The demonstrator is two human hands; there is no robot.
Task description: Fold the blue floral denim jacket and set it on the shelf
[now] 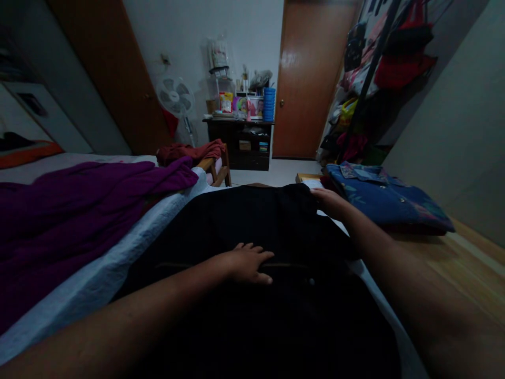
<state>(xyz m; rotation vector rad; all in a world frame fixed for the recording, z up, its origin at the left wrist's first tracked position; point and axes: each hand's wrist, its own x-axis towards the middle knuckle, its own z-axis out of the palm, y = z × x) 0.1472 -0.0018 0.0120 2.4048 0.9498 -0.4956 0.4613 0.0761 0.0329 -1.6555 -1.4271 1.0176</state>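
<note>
A black garment (244, 216) lies spread over a pale-covered surface (98, 268) in front of me. A thin brownish line runs across it, and a small shiny round spot, perhaps a button, shows near its middle. My left hand (246, 263) rests flat on the cloth, palm down with its fingers spread. At the far right corner of the garment, my right hand (327, 201) pinches the bunched edge; its fingertips are partly hidden by the fabric.
On the right, a folded blue patterned shirt (379, 192) lies on a wooden surface (453, 268). A purple cloth (79, 210) covers the left side. Farther back stand a fan (175, 97), a dark cabinet (236, 142) and a brown door (310, 79). Bags (406, 68) hang at the right.
</note>
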